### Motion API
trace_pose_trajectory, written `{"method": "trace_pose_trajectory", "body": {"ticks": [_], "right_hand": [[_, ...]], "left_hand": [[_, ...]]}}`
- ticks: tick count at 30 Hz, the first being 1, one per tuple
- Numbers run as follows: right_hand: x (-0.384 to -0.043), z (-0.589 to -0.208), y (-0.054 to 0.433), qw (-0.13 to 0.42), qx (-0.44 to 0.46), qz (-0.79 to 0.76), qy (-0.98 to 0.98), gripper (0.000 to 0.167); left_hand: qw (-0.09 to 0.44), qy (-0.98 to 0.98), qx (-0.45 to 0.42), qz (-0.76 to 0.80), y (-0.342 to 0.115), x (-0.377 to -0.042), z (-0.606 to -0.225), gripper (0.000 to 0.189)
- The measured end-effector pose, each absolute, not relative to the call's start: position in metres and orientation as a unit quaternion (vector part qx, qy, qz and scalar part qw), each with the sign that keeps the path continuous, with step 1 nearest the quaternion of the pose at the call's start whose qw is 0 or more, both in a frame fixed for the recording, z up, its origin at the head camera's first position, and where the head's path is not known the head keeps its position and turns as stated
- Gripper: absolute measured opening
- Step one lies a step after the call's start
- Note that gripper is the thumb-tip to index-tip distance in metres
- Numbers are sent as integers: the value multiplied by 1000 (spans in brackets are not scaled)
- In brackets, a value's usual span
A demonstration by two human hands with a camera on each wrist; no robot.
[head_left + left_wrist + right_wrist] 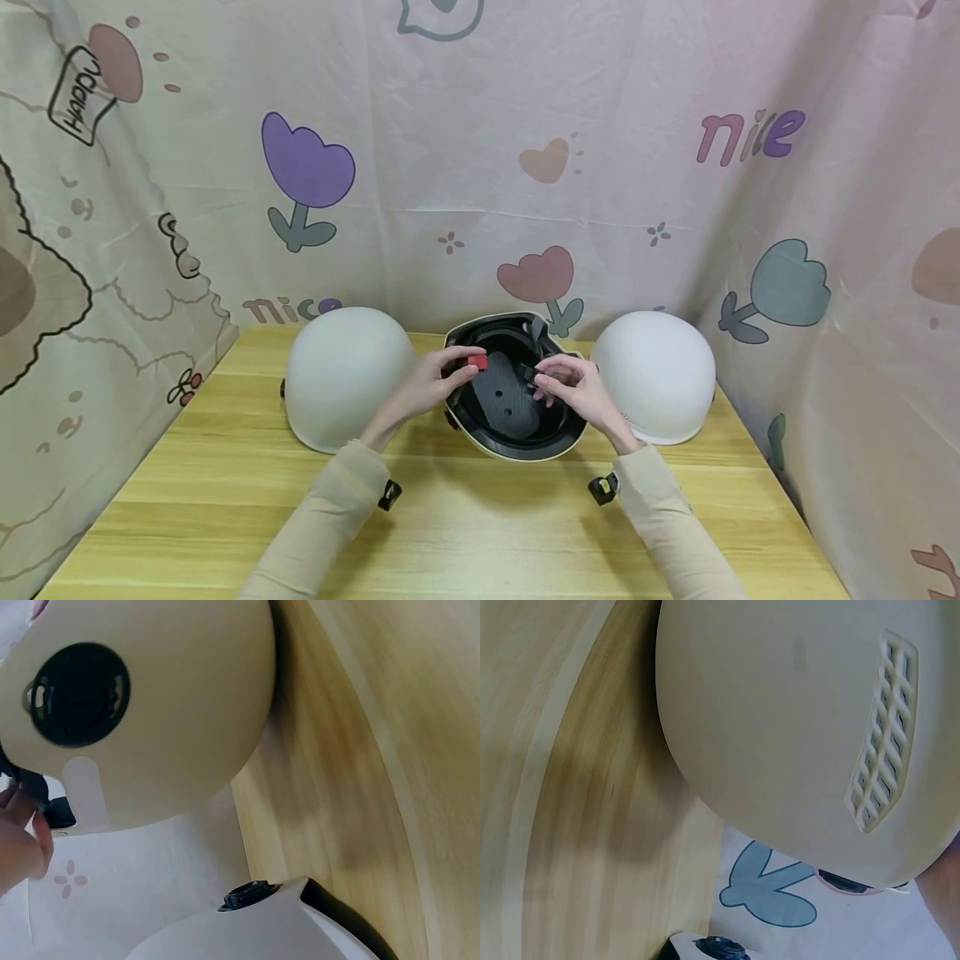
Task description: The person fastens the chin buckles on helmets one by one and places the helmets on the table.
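Observation:
An upturned helmet (516, 446) lies between two others, its black padded inside facing up. Over its left side my left hand (429, 385) pinches a red buckle piece (477, 362) between thumb and fingers. On the other side, my right hand (583, 392) pinches a black buckle piece (528, 372) over the padding. The two pieces are apart. The left wrist view shows the helmet's pale shell (187, 705) with a round black knob (81, 694), the left fingers at its rim. In the right wrist view the shell hides most of the right hand.
A white helmet (348, 375) stands dome up on the left of the wooden table (487, 533), and another white helmet (654, 375) stands on the right. Behind them hangs a patterned cloth (450, 167). Small black wrist cameras sit below both hands.

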State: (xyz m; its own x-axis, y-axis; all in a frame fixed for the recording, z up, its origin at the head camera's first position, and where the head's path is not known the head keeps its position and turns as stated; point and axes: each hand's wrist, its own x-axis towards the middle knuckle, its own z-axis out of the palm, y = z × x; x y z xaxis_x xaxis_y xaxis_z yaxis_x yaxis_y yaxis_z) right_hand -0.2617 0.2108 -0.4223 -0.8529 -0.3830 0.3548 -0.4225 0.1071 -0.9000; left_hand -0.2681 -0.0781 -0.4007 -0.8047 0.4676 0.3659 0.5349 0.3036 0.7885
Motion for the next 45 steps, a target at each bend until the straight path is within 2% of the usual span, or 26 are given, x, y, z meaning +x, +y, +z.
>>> {"method": "trace_pose_trajectory", "body": {"ticks": [9, 13, 17, 26, 33, 40, 45], "right_hand": [[-264, -427, 211, 22, 278, 618, -735, 15], [-264, -429, 211, 36, 288, 624, -725, 14], [-264, -430, 212, 40, 286, 625, -725, 15], [-262, -432, 209, 36, 278, 626, -727, 15], [-262, -432, 206, 34, 285, 633, -719, 16], [-262, -433, 206, 18, 292, 642, -709, 17], [-259, -433, 207, 1, 291, 657, -695, 22]], "left_hand": [[135, -846, -333, -394, -74, -262, -405, 33], [154, -840, -358, -377, -73, -261, -405, 29], [130, -828, -371, -400, -72, -260, -406, 27], [37, -831, -368, -414, -65, -260, -410, 24], [35, -840, -384, -382, -70, -260, -414, 32], [-19, -827, -392, -403, -74, -260, -413, 40], [-42, -820, -373, -432, -75, -262, -417, 35]]}}
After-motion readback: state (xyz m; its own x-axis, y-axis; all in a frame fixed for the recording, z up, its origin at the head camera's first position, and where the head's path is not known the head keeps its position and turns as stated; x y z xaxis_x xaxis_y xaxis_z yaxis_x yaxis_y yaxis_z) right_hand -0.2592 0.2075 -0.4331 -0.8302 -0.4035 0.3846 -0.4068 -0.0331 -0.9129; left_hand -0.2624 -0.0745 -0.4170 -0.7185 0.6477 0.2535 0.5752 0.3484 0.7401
